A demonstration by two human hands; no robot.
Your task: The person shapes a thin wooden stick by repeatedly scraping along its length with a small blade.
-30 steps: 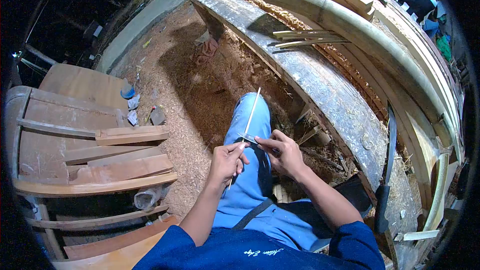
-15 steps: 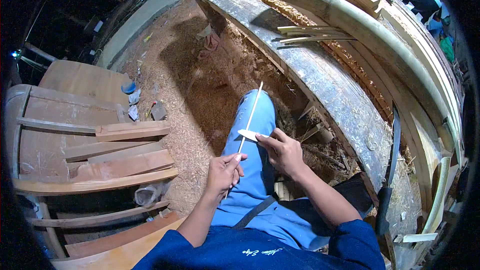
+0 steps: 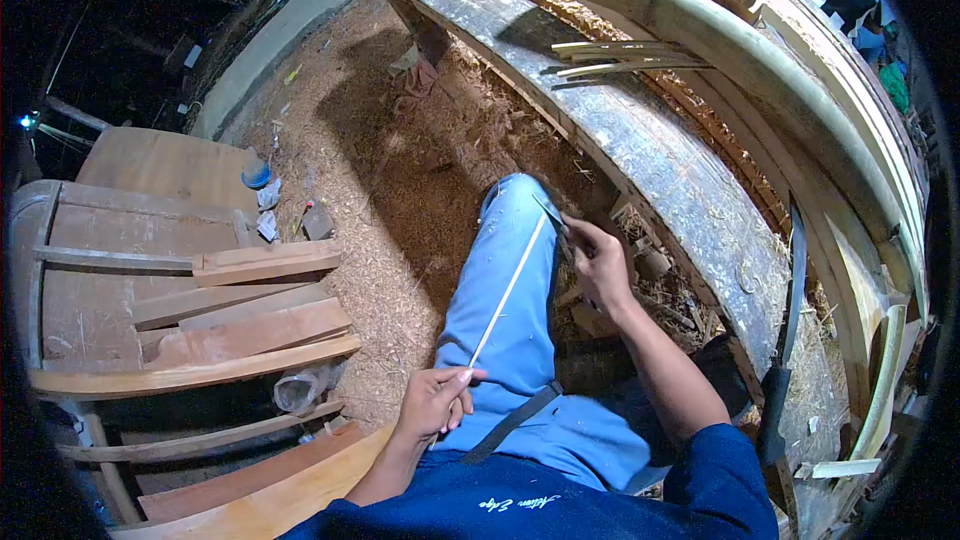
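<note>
A thin pale strip of wood or bamboo (image 3: 508, 292) lies along the thigh of the blue trousers. My left hand (image 3: 435, 406) pinches it near its lower end, thumb on top, close to the lap. By the knee, my right hand (image 3: 600, 262) is closed on a small knife (image 3: 548, 210). The blade looks dark and narrow from this angle and meets the strip around its far end. The knife's handle is hidden inside the fingers.
To the right runs a worn wooden bench (image 3: 640, 140) bearing several thin strips (image 3: 625, 58) and a long dark-handled blade (image 3: 790, 310). A thick bamboo pole (image 3: 720, 50) lies beyond it. Cut boards (image 3: 265, 262) are at left, and shavings (image 3: 370, 290) cover the ground.
My right hand has slid the knife forward along the strip from mid-thigh to the knee, and its blade has turned. My left hand, still pinching the strip, has drawn back towards the lap.
</note>
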